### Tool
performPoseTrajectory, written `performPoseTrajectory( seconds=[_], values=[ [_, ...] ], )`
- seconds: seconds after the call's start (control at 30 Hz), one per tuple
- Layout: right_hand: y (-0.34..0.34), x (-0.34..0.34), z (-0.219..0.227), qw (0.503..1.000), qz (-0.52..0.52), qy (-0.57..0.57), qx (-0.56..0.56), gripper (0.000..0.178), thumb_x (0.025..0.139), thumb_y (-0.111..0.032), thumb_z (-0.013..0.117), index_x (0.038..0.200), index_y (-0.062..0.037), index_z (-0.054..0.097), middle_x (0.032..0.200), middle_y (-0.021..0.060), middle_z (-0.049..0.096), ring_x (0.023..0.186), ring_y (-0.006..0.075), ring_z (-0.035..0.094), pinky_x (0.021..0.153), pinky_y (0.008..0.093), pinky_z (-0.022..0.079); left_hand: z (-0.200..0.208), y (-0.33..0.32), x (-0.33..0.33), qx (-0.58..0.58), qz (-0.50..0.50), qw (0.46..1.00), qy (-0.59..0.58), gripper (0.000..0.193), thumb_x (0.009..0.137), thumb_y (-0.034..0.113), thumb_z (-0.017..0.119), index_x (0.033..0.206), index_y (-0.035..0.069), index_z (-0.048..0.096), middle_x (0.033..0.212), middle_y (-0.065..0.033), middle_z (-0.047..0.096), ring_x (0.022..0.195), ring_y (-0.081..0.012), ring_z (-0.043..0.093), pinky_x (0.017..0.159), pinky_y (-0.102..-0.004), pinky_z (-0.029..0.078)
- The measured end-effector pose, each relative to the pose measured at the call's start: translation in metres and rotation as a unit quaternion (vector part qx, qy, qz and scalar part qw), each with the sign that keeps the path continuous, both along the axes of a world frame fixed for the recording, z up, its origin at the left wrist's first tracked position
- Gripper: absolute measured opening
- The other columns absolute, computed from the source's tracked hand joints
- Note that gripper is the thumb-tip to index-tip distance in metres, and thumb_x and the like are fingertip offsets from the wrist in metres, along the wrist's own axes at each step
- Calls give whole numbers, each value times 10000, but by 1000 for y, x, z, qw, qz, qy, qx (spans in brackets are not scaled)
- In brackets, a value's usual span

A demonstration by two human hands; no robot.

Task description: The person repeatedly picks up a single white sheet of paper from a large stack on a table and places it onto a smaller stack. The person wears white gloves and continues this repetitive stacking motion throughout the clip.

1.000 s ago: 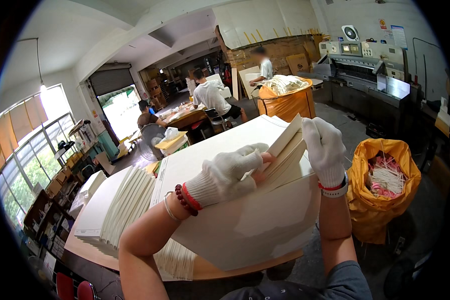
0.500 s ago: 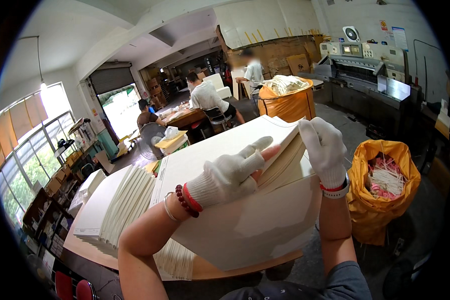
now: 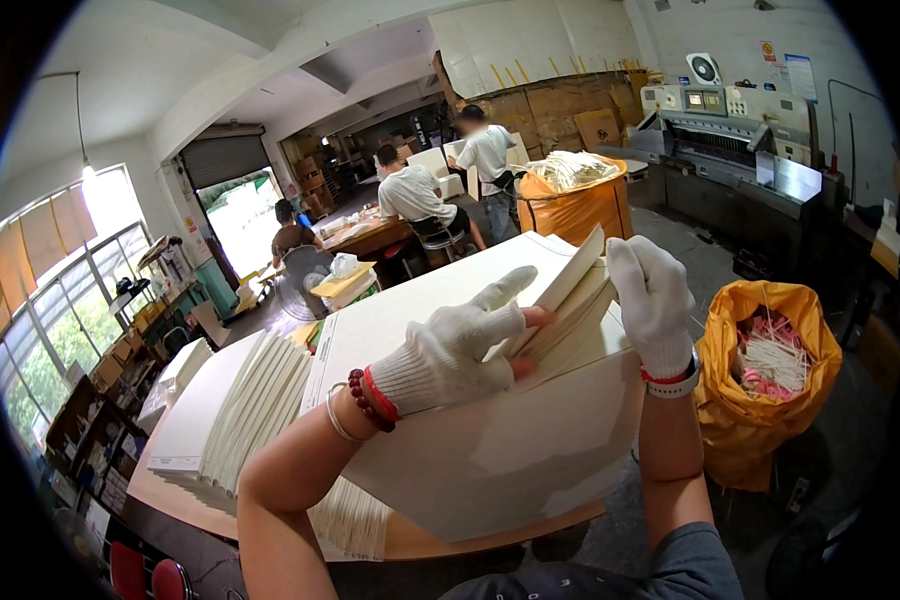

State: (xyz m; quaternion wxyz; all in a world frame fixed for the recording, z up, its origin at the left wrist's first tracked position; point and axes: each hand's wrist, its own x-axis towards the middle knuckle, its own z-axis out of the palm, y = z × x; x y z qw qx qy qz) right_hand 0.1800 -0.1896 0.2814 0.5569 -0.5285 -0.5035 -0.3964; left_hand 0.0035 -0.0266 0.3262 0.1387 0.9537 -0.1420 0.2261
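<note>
A thick stack of large white paper sheets lies before me, its near right corner bent up into a fanned flap. My left hand, in a white knit glove with bare fingertips showing, reaches over the stack from the left. Its bare fingertips grip the fanned edges, while one gloved finger stretches out above the sheets. My right hand, also gloved, is closed just right of the raised corner. Whatever its fingers may hold is hidden.
More stacked sheets stand to the left on the wooden table. An orange sack of paper strips stands at right, another orange sack farther off. A grey machine stands back right. Three people work at the back.
The corner flap has lifted and bent higher, with my left fingers shifted along its fanned edges. My right hand has barely moved. A person at the back has straightened and moved left.
</note>
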Motion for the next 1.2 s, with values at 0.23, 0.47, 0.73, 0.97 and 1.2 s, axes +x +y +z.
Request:
performPoseTrajectory(
  seconds=[0.23,0.47,0.73,0.97,1.2],
  values=[
    [1,3,-4,999,7,34,-7,140,954,-44,546,852,44,587,588,60,400,493,150,398,456,316,337,9,-7,0,-17,13,997,76,425,801,-52,665,1207,72,668,1290,-156,612,1090,-272,643,935,-310,499],
    [2,1,-4,999,15,40,6,111,951,-35,541,892,43,595,604,54,410,502,149,384,455,301,334,4,-4,-2,-1,11,1000,16,461,710,124,866,1130,90,679,1398,-195,539,1202,-318,594,994,-341,484],
    [0,7,-6,993,-80,-81,17,94,929,-49,578,934,40,608,638,58,418,515,155,379,466,305,340,3,-1,1,-13,-2,1000,16,434,745,90,829,1150,85,675,1468,-215,462,1247,-344,561,1039,-356,457],
    [-4,48,-8,993,-93,-28,62,295,1002,-242,534,854,-3,624,664,50,594,574,134,569,518,226,452,-1,-4,-1,-1,0,998,-58,533,756,-10,740,1269,77,623,1290,-218,611,1111,-288,655,936,-325,534],
    [-15,87,-1,864,339,92,-360,373,990,-316,574,1116,31,625,970,136,688,850,145,650,759,272,513,-3,-17,-9,111,30,993,12,599,739,40,782,1302,36,576,1199,-153,672,1024,-232,697,844,-324,601]
  ],
)
